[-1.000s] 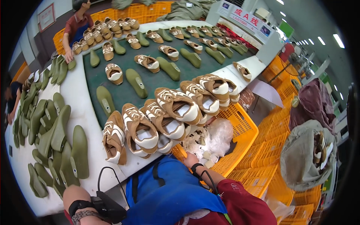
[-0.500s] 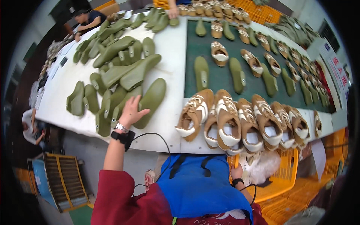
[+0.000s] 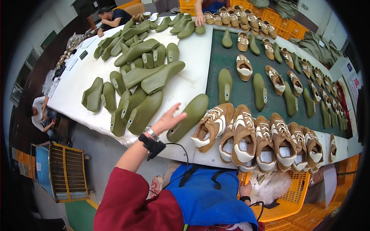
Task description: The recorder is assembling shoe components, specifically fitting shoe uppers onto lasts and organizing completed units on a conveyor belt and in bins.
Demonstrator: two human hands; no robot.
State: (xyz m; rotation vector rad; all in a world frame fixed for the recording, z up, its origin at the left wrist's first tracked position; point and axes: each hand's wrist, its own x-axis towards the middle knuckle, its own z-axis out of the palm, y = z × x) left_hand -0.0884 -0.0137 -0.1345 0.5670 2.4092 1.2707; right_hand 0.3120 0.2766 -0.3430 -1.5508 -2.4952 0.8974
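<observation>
My left hand (image 3: 169, 120) is stretched over the white table (image 3: 189, 57) with its fingers apart and nothing in it. It hovers just left of a single olive-green shoe last (image 3: 189, 116) lying near the front edge. A black strap with a cable sits on that wrist. Right of the last is a row of several tan-and-white sneakers (image 3: 246, 134). My right hand (image 3: 245, 189) is low by an orange crate (image 3: 298, 192), against a wad of white filling (image 3: 271, 185); its fingers are mostly hidden.
A pile of green lasts (image 3: 135, 77) covers the table's left part. More sneakers and lasts lie spaced on the dark green mat (image 3: 243, 92). Other people work at the far end (image 3: 111, 17) and on the left (image 3: 40, 115). A slatted cart (image 3: 63, 169) stands below left.
My left hand has moved right, from the pile of lasts toward the single last beside the sneakers. The view has swung slightly with it. My right hand stays at the crate.
</observation>
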